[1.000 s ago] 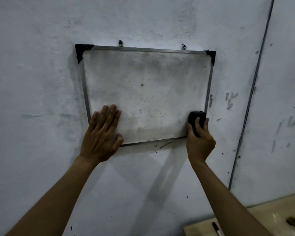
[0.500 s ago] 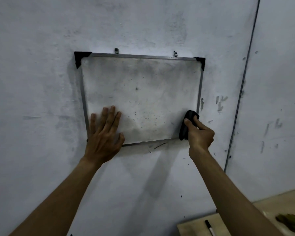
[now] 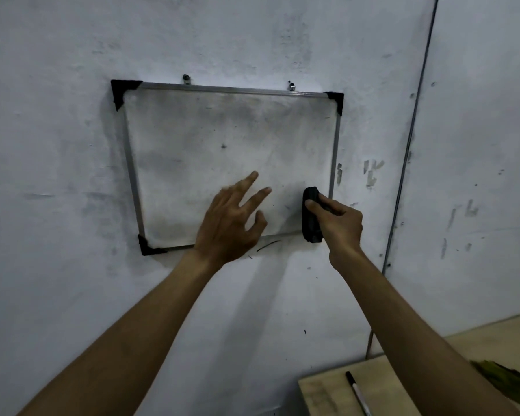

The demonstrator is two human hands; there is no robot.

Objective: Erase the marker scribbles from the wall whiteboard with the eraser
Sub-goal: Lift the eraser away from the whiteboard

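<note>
At the bottom right corner of the whiteboard (image 3: 231,163) your right hand (image 3: 339,223) has the eraser (image 3: 310,220), fingers wrapped over its back and thumb on the near side, so it's pinched edgewise and standing tall, its lower end hanging just past the board's bottom frame. Your left hand (image 3: 228,223) is over the lower middle of the board, fingers spread and loose, holding nothing; I can't tell if the palm is actually touching the surface.

Handling-wise, the eraser looks like a small dark block, probably light with a soft felt face, so it shouldn't fight you. Grip it across the narrow sides like you're doing, but I'd lay the wide face flat on the board so you get more contact per pass. Right now it looks more on edge than flat, though that's hard to judge from this angle.

The board itself is the bit to watch. It looks thin, with a metal frame and black corner caps, and seems to hang from two small fixings along its top edge, so I'd guess it swings or rattles if you push hard. Bracing the lower part with your free hand makes sense.

As for progress, what's left on the board is mostly grey smudge and a few specks, no bold scribbles that I can see. There's a marker (image 3: 357,393) on the wooden surface (image 3: 327,397) below and right of the board.
</note>
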